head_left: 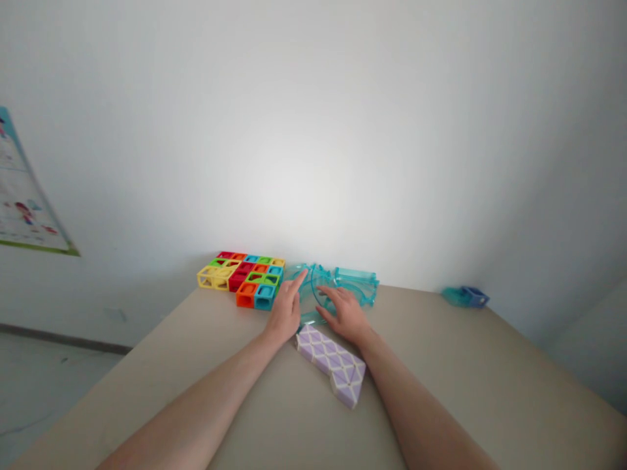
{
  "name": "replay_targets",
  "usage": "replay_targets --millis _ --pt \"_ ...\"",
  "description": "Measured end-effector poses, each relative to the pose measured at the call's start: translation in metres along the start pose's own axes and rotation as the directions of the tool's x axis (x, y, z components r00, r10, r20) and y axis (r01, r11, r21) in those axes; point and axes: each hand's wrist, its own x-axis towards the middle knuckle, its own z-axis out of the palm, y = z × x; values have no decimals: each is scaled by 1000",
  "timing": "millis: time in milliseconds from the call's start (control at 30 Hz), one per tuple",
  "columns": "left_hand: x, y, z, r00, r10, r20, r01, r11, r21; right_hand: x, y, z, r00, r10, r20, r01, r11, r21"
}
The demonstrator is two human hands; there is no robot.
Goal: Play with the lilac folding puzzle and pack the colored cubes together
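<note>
My left hand (286,309) lies at the left side of clear teal plastic pieces (307,303), its index finger stretched out over them and the other fingers partly hidden. At their right side, my right hand (345,314) has its fingers apart, over or touching the teal pieces; I cannot tell which. Nothing shows gripped in either hand. The teal pieces include curved rings and a straight piece (356,275) by the wall. Between my forearms lies a lavender and white snake puzzle (333,362), folded into an L-like shape.
Open-sided blocks (249,277) in several bright colours sit in rows left of my left hand, close to the wall (313,130). A dark blue block and a teal piece (458,297) stand at the table's (441,365) back right corner. A poster (29,196) hangs at the left.
</note>
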Motion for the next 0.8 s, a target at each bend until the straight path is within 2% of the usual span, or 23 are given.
replay_targets --millis 133,267,367,467,533,633,800 --pt "2 -4 1 985 -136 -106 122 985 -125 -1 -2 -2 999 40 2 -39 999 -17" --pt "3 -10 4 966 -201 -161 196 979 -48 -1 -5 -3 999 38 14 -38 999 -22" --pt "2 -9 5 971 -203 -124 206 978 14 -1 5 -4 985 162 -65 -166 984 -61" --pt "-2 -6 5 981 -191 -45 194 978 75 -4 28 -2 896 396 -200 -422 900 -109" --pt "-3 -4 5 984 -180 10 177 976 129 -7 45 0 837 500 -221 -532 838 -122" --pt "-5 -3 5 983 -174 55 160 967 199 -9 58 3 806 561 -189 -587 798 -136" --pt "-5 -4 4 966 -222 133 177 942 284 -6 49 0 840 520 -155 -541 823 -173"
